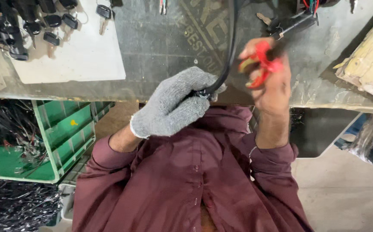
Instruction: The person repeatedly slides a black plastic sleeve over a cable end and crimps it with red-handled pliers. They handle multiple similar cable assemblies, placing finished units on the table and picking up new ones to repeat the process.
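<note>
Cable (230, 47), black and curved, pinched by gloved left hand (173, 103).

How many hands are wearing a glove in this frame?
1. The left hand wears a grey knit glove and grips the black cable at the bench edge. The right hand is bare, holding red-handled cutters beside the cable.

Dark work mat (203, 30) with pale printed lettering, above the gloved left hand (173, 105), crumpled yellowish wrapped package (369, 60), far right of the bare right hand (270, 81)
</note>
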The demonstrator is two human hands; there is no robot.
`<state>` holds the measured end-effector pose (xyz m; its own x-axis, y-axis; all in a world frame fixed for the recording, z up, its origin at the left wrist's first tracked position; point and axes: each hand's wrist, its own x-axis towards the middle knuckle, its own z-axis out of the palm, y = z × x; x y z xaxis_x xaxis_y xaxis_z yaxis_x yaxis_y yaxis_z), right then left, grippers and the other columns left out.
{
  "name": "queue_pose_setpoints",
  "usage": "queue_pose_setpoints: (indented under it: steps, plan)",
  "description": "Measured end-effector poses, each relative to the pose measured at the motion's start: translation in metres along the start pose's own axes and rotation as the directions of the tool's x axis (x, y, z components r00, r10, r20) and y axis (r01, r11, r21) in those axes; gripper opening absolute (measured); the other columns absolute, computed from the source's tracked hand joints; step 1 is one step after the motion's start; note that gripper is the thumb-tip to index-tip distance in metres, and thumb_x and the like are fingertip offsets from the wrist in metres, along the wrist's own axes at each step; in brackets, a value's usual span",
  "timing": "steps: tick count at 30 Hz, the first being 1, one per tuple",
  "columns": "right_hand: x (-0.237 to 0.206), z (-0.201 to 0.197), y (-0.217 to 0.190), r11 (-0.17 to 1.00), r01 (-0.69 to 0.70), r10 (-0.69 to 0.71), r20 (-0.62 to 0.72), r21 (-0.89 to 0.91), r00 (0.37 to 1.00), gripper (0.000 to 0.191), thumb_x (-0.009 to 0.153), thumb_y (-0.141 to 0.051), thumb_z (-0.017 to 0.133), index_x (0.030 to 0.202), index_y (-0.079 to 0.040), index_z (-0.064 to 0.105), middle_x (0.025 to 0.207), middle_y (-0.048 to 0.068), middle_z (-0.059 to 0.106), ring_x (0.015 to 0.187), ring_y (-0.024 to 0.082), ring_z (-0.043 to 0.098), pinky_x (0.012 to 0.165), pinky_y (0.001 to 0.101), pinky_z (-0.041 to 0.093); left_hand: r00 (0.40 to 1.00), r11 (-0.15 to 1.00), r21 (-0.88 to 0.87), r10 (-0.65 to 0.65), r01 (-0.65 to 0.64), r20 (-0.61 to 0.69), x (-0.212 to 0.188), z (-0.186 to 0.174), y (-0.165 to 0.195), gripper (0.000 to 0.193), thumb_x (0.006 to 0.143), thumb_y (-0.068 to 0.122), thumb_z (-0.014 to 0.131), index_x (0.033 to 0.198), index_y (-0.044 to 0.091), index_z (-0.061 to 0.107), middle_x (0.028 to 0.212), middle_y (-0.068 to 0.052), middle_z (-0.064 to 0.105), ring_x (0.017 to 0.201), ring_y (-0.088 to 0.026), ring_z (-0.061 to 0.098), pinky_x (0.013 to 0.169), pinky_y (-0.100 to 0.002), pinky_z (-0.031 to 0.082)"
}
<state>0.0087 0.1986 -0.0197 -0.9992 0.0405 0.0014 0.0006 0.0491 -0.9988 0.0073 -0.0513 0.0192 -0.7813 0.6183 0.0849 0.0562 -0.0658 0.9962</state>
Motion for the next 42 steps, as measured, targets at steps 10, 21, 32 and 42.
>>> queue_pose_setpoints:
  steps: [10, 21, 32, 42]
  plan:
    - [-0.013, 0.013, -0.013, 0.653, 0.435, -0.304, 0.312, -0.62, 0.9, 0.034, 0.092, -0.029, 0.088, 0.101, -0.006, 0.065, 0.094, 0.005, 0.064, 0.09, 0.025, 0.066, 0.077, 0.0378, 0.051, 0.954, 0.954, -0.286, -0.164, 0.089, -0.25, -0.004, 0.039, 0.012, 0.063, 0.11, 0.024, 0.056, 0.163, 0.003, 0.029, 0.106, -0.008, 0.06, 0.083, -0.011, 0.056, 0.073, -0.023, 0.047]
    - [-0.001, 0.015, -0.015, 0.64, 0.47, -0.303, 0.363, -0.608, 0.881, 0.035, 0.087, -0.025, 0.09, 0.096, -0.008, 0.061, 0.097, 0.006, 0.064, 0.094, 0.027, 0.065, 0.075, 0.0378, 0.051, 0.998, 0.934, 0.358, -0.001, 0.022, -0.059, -0.001, 0.012, 0.035, 0.075, 0.097, 0.007, 0.068, 0.157, 0.001, 0.023, 0.13, -0.021, 0.061, 0.117, -0.037, 0.059, 0.106, -0.041, 0.048]
    - [-0.023, 0.027, -0.017, 0.611, 0.307, -0.208, 0.227, -0.73, 0.952, 0.031, 0.076, -0.015, 0.085, 0.089, -0.012, 0.057, 0.085, 0.003, 0.06, 0.081, 0.026, 0.062, 0.065, 0.0408, 0.045, 0.946, 0.686, 0.714, 0.12, 0.139, -0.3, -0.022, 0.041, -0.012, 0.075, 0.098, 0.01, 0.08, 0.159, 0.0, 0.037, 0.128, -0.007, 0.067, 0.106, -0.031, 0.066, 0.093, -0.04, 0.053]
    - [-0.034, 0.034, -0.024, 0.679, 0.278, -0.225, 0.168, -0.68, 0.96, 0.036, 0.07, -0.007, 0.076, 0.1, -0.008, 0.056, 0.092, 0.007, 0.062, 0.089, 0.03, 0.064, 0.071, 0.0422, 0.049, 0.95, 0.371, 0.916, 0.199, 0.154, -0.24, -0.021, 0.035, -0.021, 0.059, 0.095, 0.013, 0.075, 0.147, 0.005, 0.05, 0.136, -0.015, 0.062, 0.111, -0.035, 0.061, 0.093, -0.046, 0.05]
